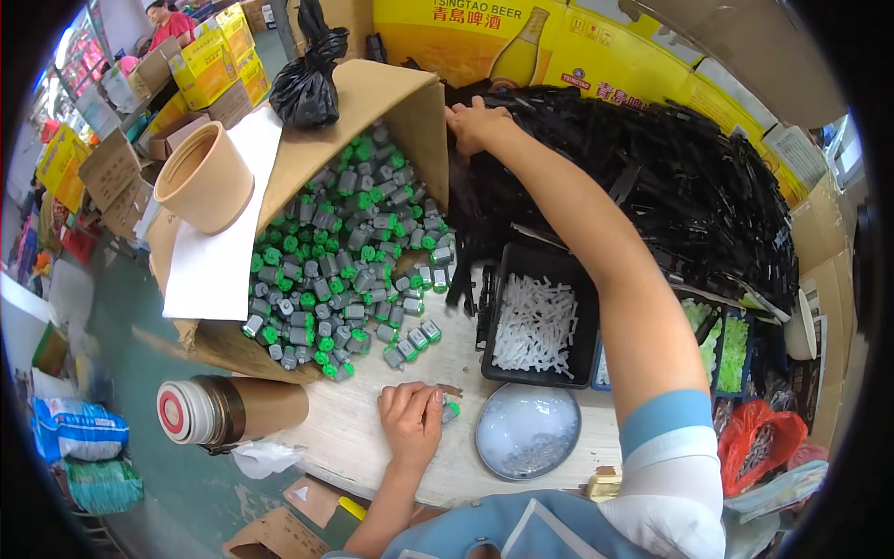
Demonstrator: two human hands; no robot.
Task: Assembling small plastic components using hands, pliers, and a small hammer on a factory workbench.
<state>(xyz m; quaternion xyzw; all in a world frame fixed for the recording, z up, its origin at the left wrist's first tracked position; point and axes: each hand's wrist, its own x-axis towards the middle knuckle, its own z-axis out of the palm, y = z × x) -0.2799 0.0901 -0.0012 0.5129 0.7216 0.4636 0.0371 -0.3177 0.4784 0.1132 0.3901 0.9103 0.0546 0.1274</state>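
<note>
My left hand [410,415] rests on the pale tabletop, its fingers curled around a small grey motor with a green end [451,411], mostly hidden by the hand. My right arm stretches to the far side, where my right hand [480,126] is at the left edge of a heap of black plastic parts [689,177]. Its fingers are bent, and what they grip among the dark pieces cannot be made out. Between the hands, a tipped cardboard box [424,93] spills many grey-and-green motors [345,256] onto the table.
A black tray [492,321] holds white plastic pins [535,326]. Nearer stands a round dish [526,429] with clear contents. A thermos flask [233,410] lies left; a cardboard tube [207,177] and black bag [307,88] sit on the box. Red bag [759,447] at right.
</note>
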